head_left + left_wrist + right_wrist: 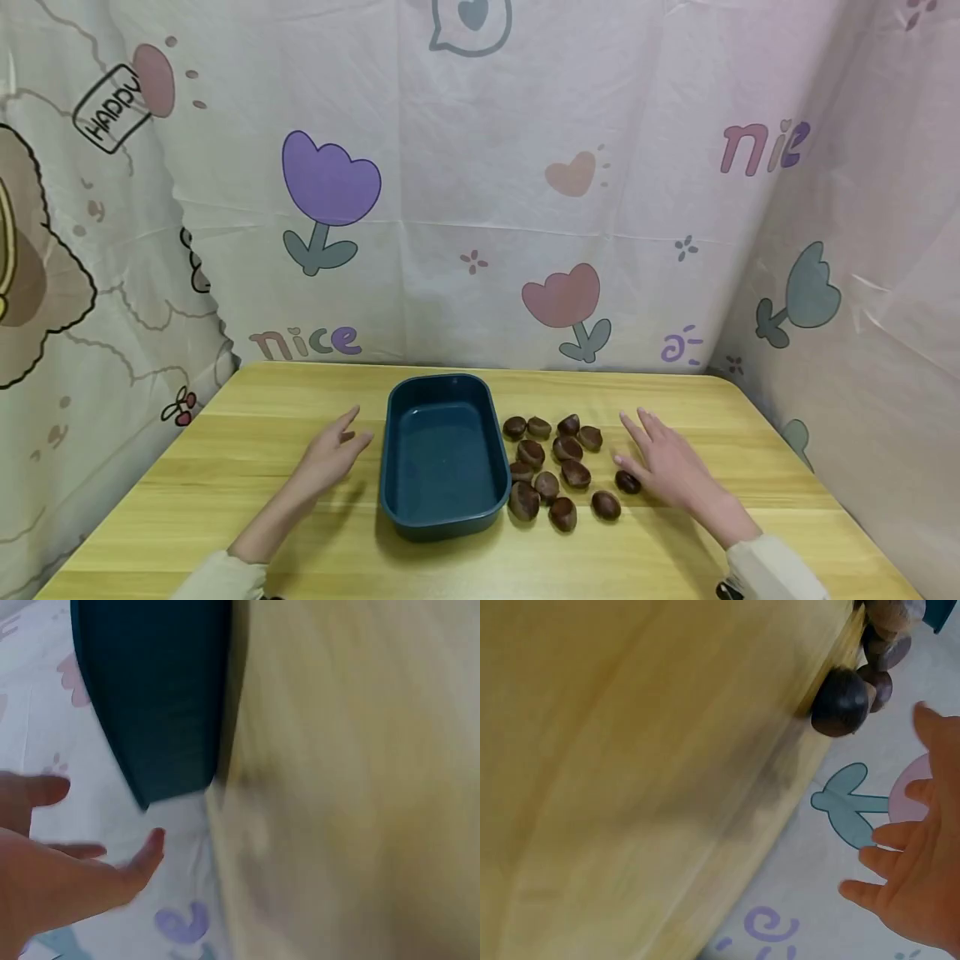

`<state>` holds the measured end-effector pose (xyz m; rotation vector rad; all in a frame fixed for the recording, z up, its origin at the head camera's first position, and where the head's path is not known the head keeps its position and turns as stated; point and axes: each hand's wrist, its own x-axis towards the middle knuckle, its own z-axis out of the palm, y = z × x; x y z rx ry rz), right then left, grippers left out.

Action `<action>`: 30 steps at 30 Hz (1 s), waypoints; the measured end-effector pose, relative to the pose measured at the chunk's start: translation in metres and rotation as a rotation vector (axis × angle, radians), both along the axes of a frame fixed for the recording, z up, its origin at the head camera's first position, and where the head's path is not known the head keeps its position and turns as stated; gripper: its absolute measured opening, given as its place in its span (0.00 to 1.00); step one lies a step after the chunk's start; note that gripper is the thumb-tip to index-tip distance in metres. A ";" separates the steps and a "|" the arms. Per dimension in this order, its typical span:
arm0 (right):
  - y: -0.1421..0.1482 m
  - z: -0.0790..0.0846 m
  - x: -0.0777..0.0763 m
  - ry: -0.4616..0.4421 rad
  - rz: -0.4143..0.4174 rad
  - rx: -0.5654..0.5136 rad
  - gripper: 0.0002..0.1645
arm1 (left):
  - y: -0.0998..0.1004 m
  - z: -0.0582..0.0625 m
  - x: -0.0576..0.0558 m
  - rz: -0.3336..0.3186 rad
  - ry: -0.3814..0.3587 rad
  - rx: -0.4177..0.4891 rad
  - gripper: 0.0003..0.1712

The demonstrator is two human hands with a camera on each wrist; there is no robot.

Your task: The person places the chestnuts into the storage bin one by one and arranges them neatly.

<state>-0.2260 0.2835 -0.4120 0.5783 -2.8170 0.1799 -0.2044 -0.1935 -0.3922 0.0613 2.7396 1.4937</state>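
A dark teal rectangular dish (444, 527) stands near the middle of the table with nothing in it. Several brown chestnuts (567, 449) lie loosely spread along its right side. To the left of the dish, my left hand (330, 454) hovers with its fingers apart, holding nothing; the dish's side (161, 697) also shows in the left wrist view. My right hand (671, 462) is right of the chestnuts, fingers spread and grasping nothing. Closest to it is a single chestnut (627, 482), partly behind the thumb in the head view. In the right wrist view a dark chestnut (840, 703) appears near the thumb.
The light wooden table (315, 550) has rounded far corners. Behind it and at both sides hangs a pale cloth (465, 167) printed with flowers, hearts and words. Cream sleeves (776, 571) cover both forearms.
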 end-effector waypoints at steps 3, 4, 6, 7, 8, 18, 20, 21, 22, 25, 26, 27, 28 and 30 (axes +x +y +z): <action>-0.001 -0.004 0.001 -0.005 0.011 -0.022 0.36 | 0.010 -0.006 0.000 0.034 -0.063 0.130 0.35; -0.001 -0.005 0.001 -0.010 0.011 -0.026 0.36 | 0.012 -0.008 0.000 0.040 -0.071 0.171 0.34; -0.001 -0.007 0.002 -0.023 0.012 -0.037 0.35 | 0.016 -0.012 -0.002 0.051 -0.091 0.259 0.33; -0.001 -0.008 0.003 -0.030 0.011 -0.044 0.35 | 0.018 -0.013 -0.003 0.060 -0.095 0.292 0.33; -0.001 -0.009 0.003 -0.040 0.009 -0.055 0.35 | 0.019 -0.014 -0.004 0.069 -0.101 0.325 0.32; 0.001 -0.014 0.009 -0.273 0.012 -0.335 0.36 | 0.018 -0.021 -0.023 0.095 -0.166 0.597 0.31; 0.003 -0.015 0.009 -0.307 0.006 -0.403 0.35 | 0.017 -0.024 -0.027 0.080 -0.179 0.654 0.31; 0.004 -0.016 0.009 -0.322 -0.002 -0.438 0.35 | 0.015 -0.025 -0.029 0.072 -0.185 0.679 0.31; 0.005 -0.017 0.009 -0.333 -0.012 -0.473 0.35 | 0.014 -0.027 -0.030 0.061 -0.189 0.704 0.31; 0.010 -0.019 0.008 -0.369 -0.034 -0.569 0.34 | 0.011 -0.031 -0.034 0.026 -0.201 0.766 0.30; 0.012 -0.019 0.009 -0.387 -0.033 -0.596 0.34 | 0.011 -0.033 -0.035 0.022 -0.205 0.781 0.29; 0.014 -0.020 0.009 -0.409 -0.027 -0.619 0.34 | 0.010 -0.033 -0.036 0.018 -0.209 0.794 0.29; 0.016 -0.021 0.009 -0.431 -0.013 -0.642 0.34 | 0.010 -0.034 -0.036 0.014 -0.212 0.804 0.28; 0.020 -0.023 0.008 -0.474 0.025 -0.686 0.34 | 0.011 -0.034 -0.037 0.011 -0.216 0.815 0.28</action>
